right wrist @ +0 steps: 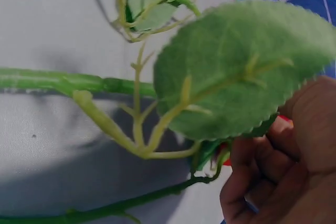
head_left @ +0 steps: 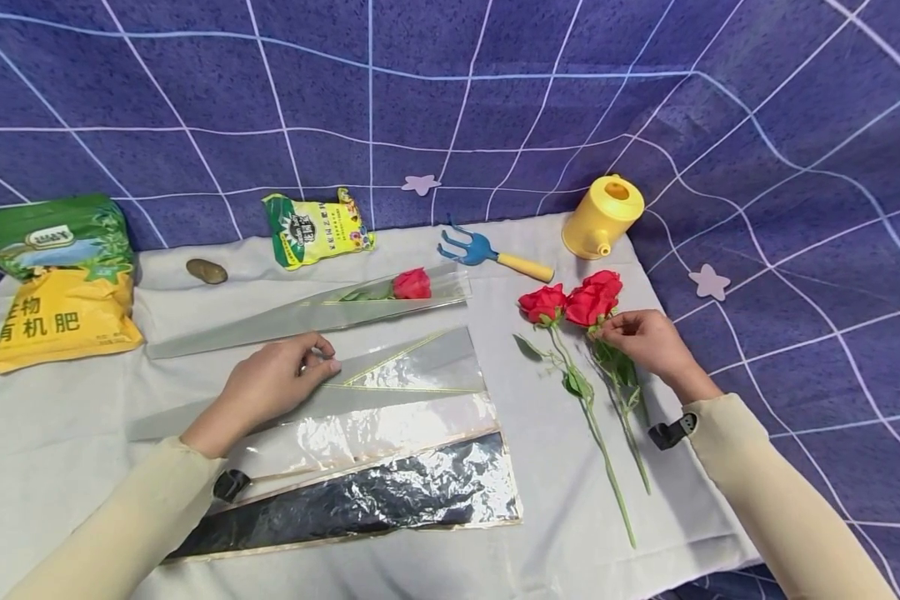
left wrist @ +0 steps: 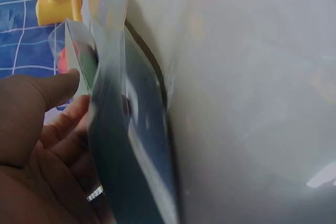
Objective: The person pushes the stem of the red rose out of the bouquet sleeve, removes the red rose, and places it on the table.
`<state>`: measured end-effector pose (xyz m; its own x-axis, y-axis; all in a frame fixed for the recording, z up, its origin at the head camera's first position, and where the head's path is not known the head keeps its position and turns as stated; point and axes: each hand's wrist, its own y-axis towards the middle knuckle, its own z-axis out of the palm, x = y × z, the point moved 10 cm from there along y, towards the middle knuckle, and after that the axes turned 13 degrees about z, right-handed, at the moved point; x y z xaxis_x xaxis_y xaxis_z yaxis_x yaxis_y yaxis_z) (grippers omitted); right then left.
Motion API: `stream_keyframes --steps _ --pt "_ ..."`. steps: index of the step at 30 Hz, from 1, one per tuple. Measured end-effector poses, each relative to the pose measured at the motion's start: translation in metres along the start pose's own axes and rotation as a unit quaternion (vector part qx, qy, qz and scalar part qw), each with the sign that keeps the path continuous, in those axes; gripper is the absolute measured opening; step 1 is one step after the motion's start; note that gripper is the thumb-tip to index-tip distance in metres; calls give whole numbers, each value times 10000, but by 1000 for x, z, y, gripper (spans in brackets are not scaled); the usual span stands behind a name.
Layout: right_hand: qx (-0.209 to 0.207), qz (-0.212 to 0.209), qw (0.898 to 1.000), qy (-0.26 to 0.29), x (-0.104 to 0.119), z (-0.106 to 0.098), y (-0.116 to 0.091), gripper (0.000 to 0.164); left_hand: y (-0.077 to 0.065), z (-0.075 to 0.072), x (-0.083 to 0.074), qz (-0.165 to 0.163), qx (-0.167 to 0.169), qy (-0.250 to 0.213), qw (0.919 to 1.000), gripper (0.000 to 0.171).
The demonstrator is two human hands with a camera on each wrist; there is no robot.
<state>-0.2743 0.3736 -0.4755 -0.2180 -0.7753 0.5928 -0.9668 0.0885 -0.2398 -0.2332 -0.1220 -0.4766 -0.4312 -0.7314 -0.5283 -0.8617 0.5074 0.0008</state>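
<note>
My right hand (head_left: pixel 645 340) pinches an artificial red rose (head_left: pixel 594 298) just under its bloom, at the table's right side. In the right wrist view, a large green leaf (right wrist: pixel 236 72) covers part of the stem and fingertips. Beside it lies another red rose (head_left: pixel 543 303), its long stem pointing toward the front edge. My left hand (head_left: pixel 273 379) rests over a flat grey and clear flower sleeve (head_left: pixel 412 367), thumb and index finger apart. In the left wrist view, the sleeve (left wrist: pixel 113 129) stands edge-on behind the fingers, so contact with it is partly hidden.
Behind the left hand, a sleeve (head_left: pixel 285 321) contains a red rose (head_left: pixel 412 284). A black-backed sleeve (head_left: pixel 390 483) lies in front. Along the back are a fertilizer bag (head_left: pixel 67 308), a stone (head_left: pixel 206 270), a small yellow packet (head_left: pixel 321 229), a blue hand rake (head_left: pixel 476 248) and a yellow watering can (head_left: pixel 596 225).
</note>
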Motion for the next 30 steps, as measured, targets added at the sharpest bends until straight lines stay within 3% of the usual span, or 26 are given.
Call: stream_keyframes --steps 3,10,17,25,30 --pt "-368 -27 9981 -485 2 -3 2 16 -2 1 -1 -14 77 111 9999 25" --pt "-785 -89 9923 -956 9 -9 4 13 -6 2 -5 73 143 199 9997 30" --pt "-842 -90 9905 -1087 9 -5 10 16 -14 1 -19 693 138 531 9961 31" --pt "-882 -193 9878 -1265 21 -14 7 20 -39 4 -30 1169 392 892 9883 47" --pt "-1381 -428 9803 -1344 50 -39 1 23 -56 -11 -25 1189 199 1008 9876 51"
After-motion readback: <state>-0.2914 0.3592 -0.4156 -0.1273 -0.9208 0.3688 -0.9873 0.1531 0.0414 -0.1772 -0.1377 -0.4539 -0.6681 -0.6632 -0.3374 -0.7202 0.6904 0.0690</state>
